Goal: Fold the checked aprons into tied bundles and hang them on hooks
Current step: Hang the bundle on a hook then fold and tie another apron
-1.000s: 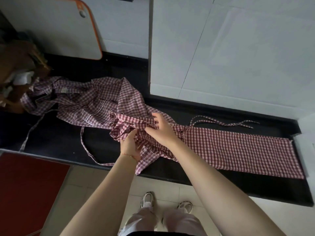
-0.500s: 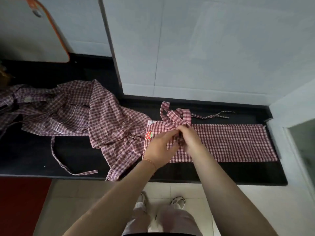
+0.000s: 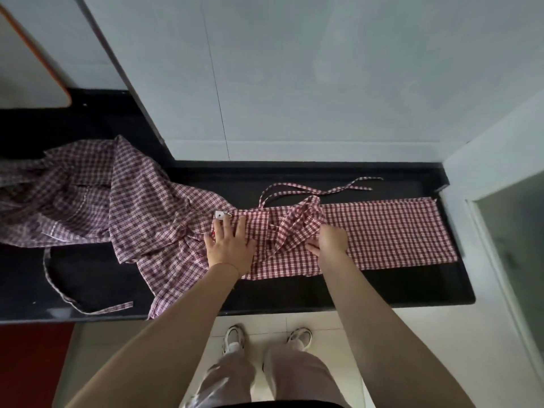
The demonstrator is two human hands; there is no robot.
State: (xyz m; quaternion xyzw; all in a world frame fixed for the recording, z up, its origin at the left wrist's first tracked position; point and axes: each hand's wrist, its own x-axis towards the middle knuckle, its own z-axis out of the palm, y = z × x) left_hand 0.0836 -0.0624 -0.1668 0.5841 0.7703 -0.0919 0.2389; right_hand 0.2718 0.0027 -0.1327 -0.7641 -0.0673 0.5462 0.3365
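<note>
A red-and-white checked apron [image 3: 388,228] lies folded into a long strip on the black counter [image 3: 382,290], its thin ties [image 3: 309,191] trailing toward the wall. My left hand [image 3: 228,245] presses flat on the strip's left end, beside a small white label. My right hand [image 3: 331,240] has curled fingers gripping a bunched, raised fold of the apron near the strip's middle. To the left sits a crumpled heap of more checked aprons [image 3: 97,198], with a loose strap [image 3: 73,301] running to the counter's front edge.
A white tiled wall [image 3: 323,83] backs the counter, with a wall corner at the right. A white board with an orange rim [image 3: 35,69] leans at the far left. Pale floor tiles and my shoes [image 3: 235,337] show below; a red mat [image 3: 29,363] lies lower left.
My view has swung right. My left hand let go of the bunched cloth and now lies flat on the strip's left end; my right hand has shifted right, holding the raised fold.
</note>
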